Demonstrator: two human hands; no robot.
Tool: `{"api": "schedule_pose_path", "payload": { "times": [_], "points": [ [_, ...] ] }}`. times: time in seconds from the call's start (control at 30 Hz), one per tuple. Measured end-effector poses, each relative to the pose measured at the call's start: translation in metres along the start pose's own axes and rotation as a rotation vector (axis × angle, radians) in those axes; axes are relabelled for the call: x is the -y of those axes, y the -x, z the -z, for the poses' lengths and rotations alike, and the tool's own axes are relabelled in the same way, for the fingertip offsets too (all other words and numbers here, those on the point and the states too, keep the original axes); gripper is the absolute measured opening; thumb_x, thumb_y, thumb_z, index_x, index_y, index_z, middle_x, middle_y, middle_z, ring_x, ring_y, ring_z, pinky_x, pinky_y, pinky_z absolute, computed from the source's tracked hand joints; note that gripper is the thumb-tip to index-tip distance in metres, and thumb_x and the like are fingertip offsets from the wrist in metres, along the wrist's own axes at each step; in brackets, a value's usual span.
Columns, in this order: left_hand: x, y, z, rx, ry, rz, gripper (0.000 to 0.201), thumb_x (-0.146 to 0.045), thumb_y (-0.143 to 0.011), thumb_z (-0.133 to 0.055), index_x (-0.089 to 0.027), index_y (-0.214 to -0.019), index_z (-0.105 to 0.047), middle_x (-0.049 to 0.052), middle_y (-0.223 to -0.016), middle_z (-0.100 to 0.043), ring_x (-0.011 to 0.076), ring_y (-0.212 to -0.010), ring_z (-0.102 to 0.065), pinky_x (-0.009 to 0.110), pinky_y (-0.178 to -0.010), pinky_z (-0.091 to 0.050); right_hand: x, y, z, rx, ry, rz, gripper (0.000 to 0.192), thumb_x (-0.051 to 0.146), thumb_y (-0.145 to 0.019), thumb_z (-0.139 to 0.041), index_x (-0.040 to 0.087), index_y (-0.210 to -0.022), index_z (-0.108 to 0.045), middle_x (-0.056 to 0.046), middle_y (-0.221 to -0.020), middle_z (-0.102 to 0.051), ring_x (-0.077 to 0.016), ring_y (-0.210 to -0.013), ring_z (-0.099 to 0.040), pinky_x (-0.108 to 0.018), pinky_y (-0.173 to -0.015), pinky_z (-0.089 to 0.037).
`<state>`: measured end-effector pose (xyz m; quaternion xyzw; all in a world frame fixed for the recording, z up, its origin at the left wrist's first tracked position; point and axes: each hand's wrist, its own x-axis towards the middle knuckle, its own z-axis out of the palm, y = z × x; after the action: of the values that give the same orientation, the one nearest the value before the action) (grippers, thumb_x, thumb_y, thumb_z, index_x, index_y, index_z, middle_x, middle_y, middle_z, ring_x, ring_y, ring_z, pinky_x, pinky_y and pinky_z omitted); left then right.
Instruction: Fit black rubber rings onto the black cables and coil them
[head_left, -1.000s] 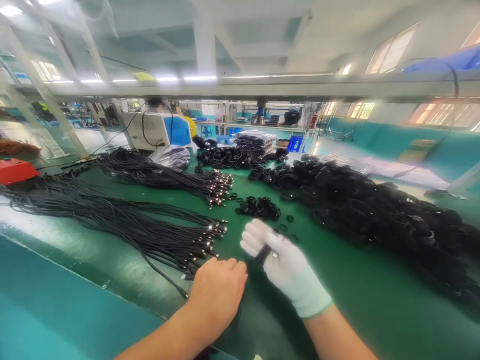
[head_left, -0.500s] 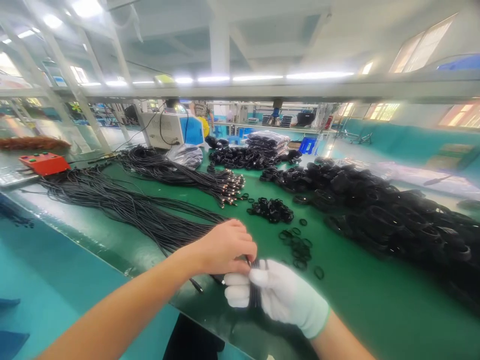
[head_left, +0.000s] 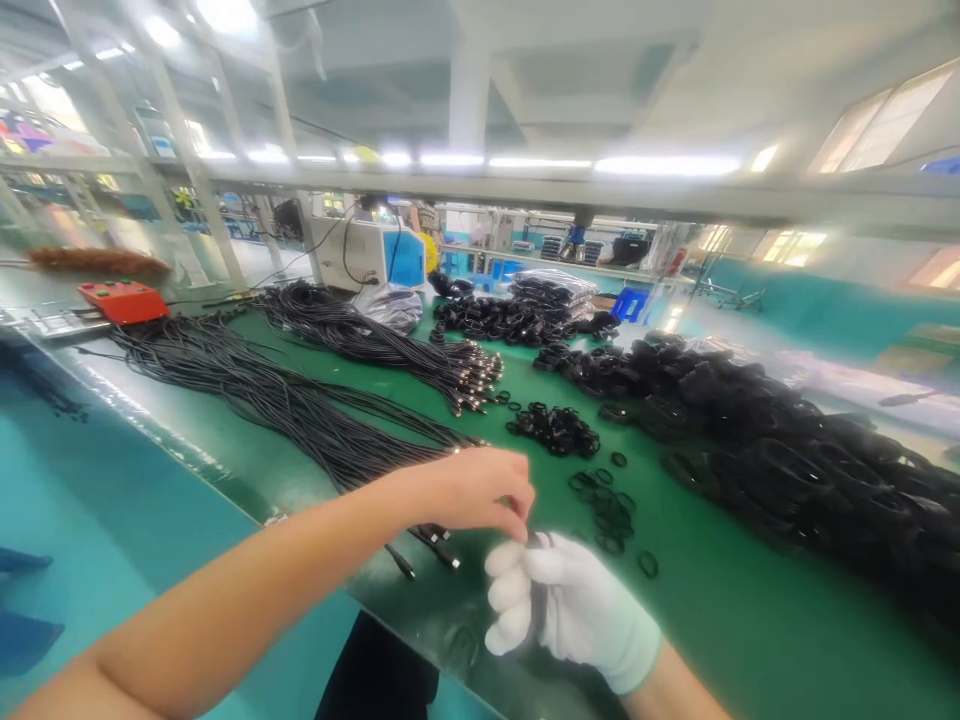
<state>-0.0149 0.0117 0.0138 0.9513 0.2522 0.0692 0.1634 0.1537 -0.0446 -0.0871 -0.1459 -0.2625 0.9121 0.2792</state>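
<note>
My right hand, in a white glove, is closed around a small bunch of black cables at the near edge of the green table. My bare left hand reaches over from the left and pinches the top of that bunch with its fingertips. Just left of my hands lie the metal-tipped ends of a long bundle of black cables. Small black rings are scattered right behind my hands, with a denser pile of rings further back.
A second cable bundle lies further back. A large heap of coiled black cables fills the right side. A red box, a white and blue machine and bagged cables stand at the far end.
My left hand moved from the table up onto the bunch in my right hand. My right hand shifted nearer to the table's front edge, and the view swung to the left.
</note>
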Motion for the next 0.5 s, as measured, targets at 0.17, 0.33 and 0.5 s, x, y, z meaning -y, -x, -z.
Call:
{"api": "schedule_pose_path", "payload": {
  "times": [0.17,0.33,0.5],
  "points": [
    [-0.001,0.009,-0.004,-0.002,-0.003,0.010,0.011,-0.021,-0.077,-0.064,-0.020,-0.067,-0.066,-0.002,-0.072,-0.060,0.0124,-0.070,-0.054,0.022,-0.060,-0.037,-0.003,-0.001,-0.007,-0.004,0.091,-0.029,0.033,0.035,-0.072,-0.068,0.008,-0.090,-0.060,-0.009,-0.076,-0.066,-0.0217,-0.067,-0.064,-0.045,-0.074,-0.046],
    [0.006,0.013,-0.038,-0.133,0.766,0.310,0.009,-0.025,-0.076,-0.059,-0.016,-0.078,-0.060,-0.005,-0.061,-0.051,0.0080,-0.051,-0.045,0.019,-0.047,-0.034,0.001,0.000,-0.012,-0.040,0.025,0.024,0.029,0.034,-0.069,-0.072,0.014,-0.081,-0.054,0.000,-0.067,-0.056,-0.0142,-0.062,-0.055,-0.036,-0.070,-0.045],
    [-0.004,0.019,-0.070,-0.399,0.962,0.372,0.010,-0.023,-0.082,-0.050,-0.015,-0.083,-0.056,-0.004,-0.069,-0.053,0.0083,-0.058,-0.045,0.020,-0.054,-0.037,0.005,-0.003,-0.014,-0.034,0.096,0.100,0.028,0.029,-0.068,-0.074,0.013,-0.080,-0.054,-0.001,-0.066,-0.054,-0.0146,-0.065,-0.054,-0.039,-0.076,-0.044]
  ]
}}
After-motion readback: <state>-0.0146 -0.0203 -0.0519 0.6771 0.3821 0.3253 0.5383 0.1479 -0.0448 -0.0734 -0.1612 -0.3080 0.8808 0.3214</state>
